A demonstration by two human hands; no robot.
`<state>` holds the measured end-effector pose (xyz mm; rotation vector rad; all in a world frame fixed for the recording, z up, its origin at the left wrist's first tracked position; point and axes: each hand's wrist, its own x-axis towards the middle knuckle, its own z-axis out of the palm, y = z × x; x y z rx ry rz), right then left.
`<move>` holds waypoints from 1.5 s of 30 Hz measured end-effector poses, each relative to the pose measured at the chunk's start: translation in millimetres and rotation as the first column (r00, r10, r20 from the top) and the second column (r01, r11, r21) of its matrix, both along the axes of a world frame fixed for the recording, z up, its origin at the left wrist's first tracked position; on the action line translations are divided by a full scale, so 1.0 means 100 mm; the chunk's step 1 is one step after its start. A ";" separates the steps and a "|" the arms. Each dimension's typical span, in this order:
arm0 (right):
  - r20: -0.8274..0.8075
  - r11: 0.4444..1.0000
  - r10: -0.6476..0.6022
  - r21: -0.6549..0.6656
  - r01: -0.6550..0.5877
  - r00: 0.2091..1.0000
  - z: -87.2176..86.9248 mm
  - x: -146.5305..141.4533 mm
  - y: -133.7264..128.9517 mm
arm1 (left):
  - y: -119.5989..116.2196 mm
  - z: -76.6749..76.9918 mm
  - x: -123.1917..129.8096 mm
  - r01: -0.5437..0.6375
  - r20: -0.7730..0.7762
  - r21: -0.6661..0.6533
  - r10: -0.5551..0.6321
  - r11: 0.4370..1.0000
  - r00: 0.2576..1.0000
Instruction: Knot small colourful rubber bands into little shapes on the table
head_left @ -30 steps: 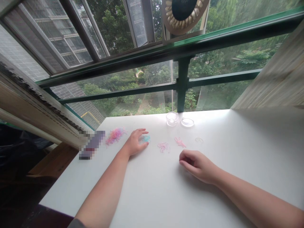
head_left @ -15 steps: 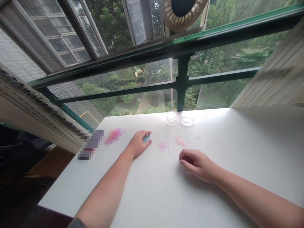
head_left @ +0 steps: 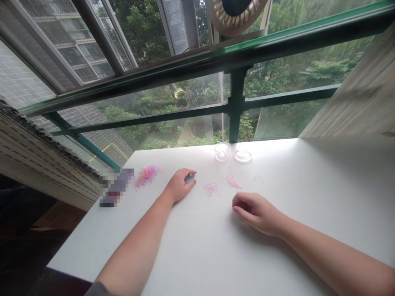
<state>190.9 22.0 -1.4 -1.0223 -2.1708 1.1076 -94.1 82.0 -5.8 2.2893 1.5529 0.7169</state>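
Observation:
My left hand (head_left: 182,185) rests on the table, thumb and fingers apart and curved around a small heap of teal-blue bands (head_left: 189,179), partly hidden by the hand. My right hand (head_left: 251,209) lies on its side, fingers curled in a loose fist, with nothing visible in it. Between the hands are small heaps of thin loop-like bands: lilac bands (head_left: 212,188) and pink bands (head_left: 233,181). A few whitish bands (head_left: 258,179) lie beyond my right hand. A larger mixed heap of colourful bands (head_left: 148,175) is left of my left hand.
On the white table (head_left: 191,250), a clear round jar (head_left: 222,152) stands at the back edge beside a clear round lid (head_left: 243,156). A pixelated purple-grey item (head_left: 118,187) lies at the left edge. Behind the table are a window and green railing (head_left: 237,107).
The camera view has shifted slightly. Both hands and the heaps stay essentially where they were.

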 end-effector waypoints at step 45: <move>0.076 0.996 0.001 0.091 -0.008 0.997 -0.05 0.00 0.01 | -0.21 -0.07 -0.40 -0.563 -0.037 0.054 0.565 0.825 0.824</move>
